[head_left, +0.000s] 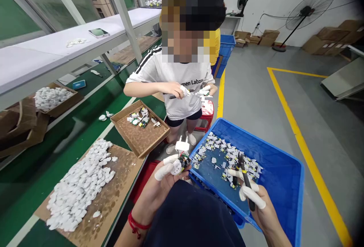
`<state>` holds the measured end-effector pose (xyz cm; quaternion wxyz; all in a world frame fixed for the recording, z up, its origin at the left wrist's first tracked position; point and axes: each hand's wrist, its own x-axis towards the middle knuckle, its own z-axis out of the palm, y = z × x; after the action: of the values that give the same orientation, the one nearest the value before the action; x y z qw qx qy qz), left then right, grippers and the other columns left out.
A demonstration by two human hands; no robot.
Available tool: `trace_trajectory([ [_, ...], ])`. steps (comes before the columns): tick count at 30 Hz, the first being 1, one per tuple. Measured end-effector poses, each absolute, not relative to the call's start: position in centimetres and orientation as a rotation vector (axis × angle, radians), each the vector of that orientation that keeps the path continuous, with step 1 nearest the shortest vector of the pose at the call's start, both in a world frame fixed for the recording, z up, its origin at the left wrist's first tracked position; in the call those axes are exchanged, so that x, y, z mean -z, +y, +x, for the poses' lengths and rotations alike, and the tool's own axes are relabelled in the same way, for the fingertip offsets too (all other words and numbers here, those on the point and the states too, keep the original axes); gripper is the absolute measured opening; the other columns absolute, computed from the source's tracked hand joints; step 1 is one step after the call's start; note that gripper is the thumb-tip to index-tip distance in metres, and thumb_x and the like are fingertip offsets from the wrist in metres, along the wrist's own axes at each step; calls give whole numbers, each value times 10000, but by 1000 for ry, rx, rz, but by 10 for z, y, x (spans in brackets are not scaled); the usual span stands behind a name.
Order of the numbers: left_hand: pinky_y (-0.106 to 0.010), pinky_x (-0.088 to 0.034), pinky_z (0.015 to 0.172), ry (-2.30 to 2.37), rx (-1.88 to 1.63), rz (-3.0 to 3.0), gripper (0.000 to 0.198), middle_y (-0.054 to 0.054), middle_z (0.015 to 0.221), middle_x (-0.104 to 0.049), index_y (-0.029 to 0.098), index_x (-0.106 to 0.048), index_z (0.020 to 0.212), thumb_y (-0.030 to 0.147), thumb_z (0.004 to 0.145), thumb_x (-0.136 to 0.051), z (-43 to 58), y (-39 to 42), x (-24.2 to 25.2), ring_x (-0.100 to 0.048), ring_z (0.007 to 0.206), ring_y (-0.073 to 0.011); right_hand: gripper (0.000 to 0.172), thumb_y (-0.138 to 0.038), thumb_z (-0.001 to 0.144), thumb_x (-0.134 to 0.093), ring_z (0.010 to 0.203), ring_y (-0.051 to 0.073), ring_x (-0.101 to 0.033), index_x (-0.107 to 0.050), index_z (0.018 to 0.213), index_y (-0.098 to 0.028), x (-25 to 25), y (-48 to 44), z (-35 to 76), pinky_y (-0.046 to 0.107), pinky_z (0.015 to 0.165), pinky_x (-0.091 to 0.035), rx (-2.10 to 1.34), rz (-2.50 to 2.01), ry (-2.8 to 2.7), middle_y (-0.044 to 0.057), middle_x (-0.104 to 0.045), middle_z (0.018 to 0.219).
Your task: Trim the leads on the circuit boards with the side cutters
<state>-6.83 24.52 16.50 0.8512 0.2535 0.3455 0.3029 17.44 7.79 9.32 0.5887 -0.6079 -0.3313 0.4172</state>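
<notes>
My left hand [166, 178], with white finger cots on some fingers, grips a small circuit board assembly [184, 160]. A white two-pin plug piece [182, 146] stands at its top, joined by thin wires, and a round white part is pressed against it. In my right hand [257, 197], also with finger cots, are pliers [245, 176] with black handles and yellow marks. They are over the blue bin [280, 209], apart from the left hand's piece. Many similar board assemblies [210, 144] lie in this bin.
A co-worker [182, 76] stands opposite, holding a similar piece and a tool. To the left, a cardboard sheet [119, 175] bears a heap of white shells [82, 182]. Beyond it is a shallow cardboard box [148, 140] with assemblies. A red stool [207, 112] stands behind.
</notes>
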Motion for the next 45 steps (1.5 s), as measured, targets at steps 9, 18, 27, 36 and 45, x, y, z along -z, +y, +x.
trace_trajectory([
  [9,-300,-475,954,736,-577,1747,574,-87,1237,-635,247,-554,1284,224,739,-734,-82,241,-191,-602,1114,-256,165,-164,833,-552,1209,303,-535,-631,703,-228,-155,84,159,492,919,-536,-383,-1589,-1603,81,-632,1127],
  [18,-339,-466,973,321,-53,1758,898,-118,1249,-644,224,-370,1435,369,654,-789,-78,251,-198,-630,1103,-286,200,-177,799,-521,1223,329,-515,-699,871,-232,-215,103,165,559,1036,-420,-400,-1381,-2294,111,-669,983],
  [27,-316,-538,811,202,107,1647,1084,-140,1059,-719,148,-305,1464,481,576,-830,-65,256,-208,-688,926,-290,136,-156,656,-597,1286,306,-474,-568,526,-189,-211,114,161,512,1147,-306,-551,-1332,-2399,89,-633,861],
  [36,-288,-547,725,145,111,1615,1065,-92,975,-756,201,-319,1470,444,579,-850,-61,258,-215,-713,858,-276,100,-190,724,-593,1187,304,-529,-677,676,-216,-215,115,163,529,1091,-344,-451,-1267,-2479,77,-674,881],
  [45,-305,-516,860,111,164,1777,1029,-92,1121,-719,207,-295,1483,315,618,-844,-60,264,-236,-686,1001,-303,206,-189,860,-483,1009,221,-601,-667,773,-219,-230,126,161,364,873,-486,-529,-1125,-2416,51,-698,850],
])
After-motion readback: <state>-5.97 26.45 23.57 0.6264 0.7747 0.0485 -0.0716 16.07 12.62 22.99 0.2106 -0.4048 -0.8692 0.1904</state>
